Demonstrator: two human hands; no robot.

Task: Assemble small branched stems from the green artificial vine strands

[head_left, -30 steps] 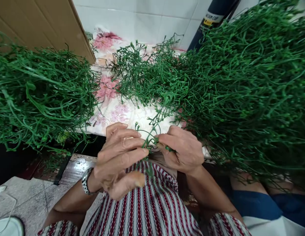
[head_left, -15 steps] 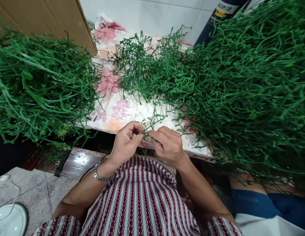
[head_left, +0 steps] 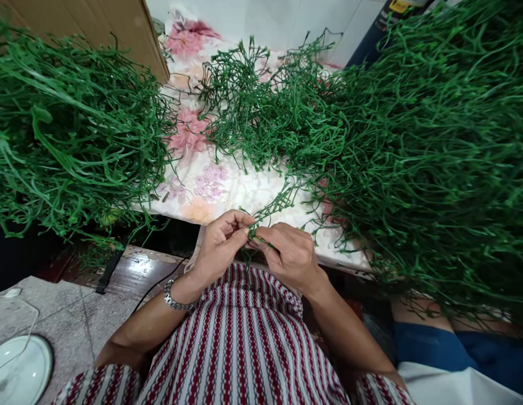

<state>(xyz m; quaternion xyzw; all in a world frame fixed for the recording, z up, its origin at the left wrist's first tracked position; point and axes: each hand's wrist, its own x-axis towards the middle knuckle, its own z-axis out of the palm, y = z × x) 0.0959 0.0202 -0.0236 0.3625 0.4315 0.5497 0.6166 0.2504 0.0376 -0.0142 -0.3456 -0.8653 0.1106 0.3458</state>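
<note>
Close in front of my body, my left hand (head_left: pixel 222 243) and my right hand (head_left: pixel 290 251) meet at the table's near edge. Both pinch a thin branching green plastic-looking stem (head_left: pixel 275 207), whose tips fan out up and to the right over the cloth. The spot between the fingertips is partly hidden. Similar stems lie in a loose heap (head_left: pixel 282 121) beyond my hands. A much larger pile of them (head_left: pixel 438 157) rises at the right, and another pile (head_left: pixel 76 135) covers the left.
A floral cloth (head_left: pixel 240 188) covers the table. Behind the left pile stands a cardboard box (head_left: pixel 88 28); a dark blue cylinder (head_left: pixel 369 36) leans at the back wall. At lower right is another person's leg in blue shorts (head_left: pixel 430 346). A white round object (head_left: pixel 23 365) is at lower left.
The stem between my fingers has swung, its tips now pointing more to the right. My hands stay together in nearly the same place; the view has shifted slightly.
</note>
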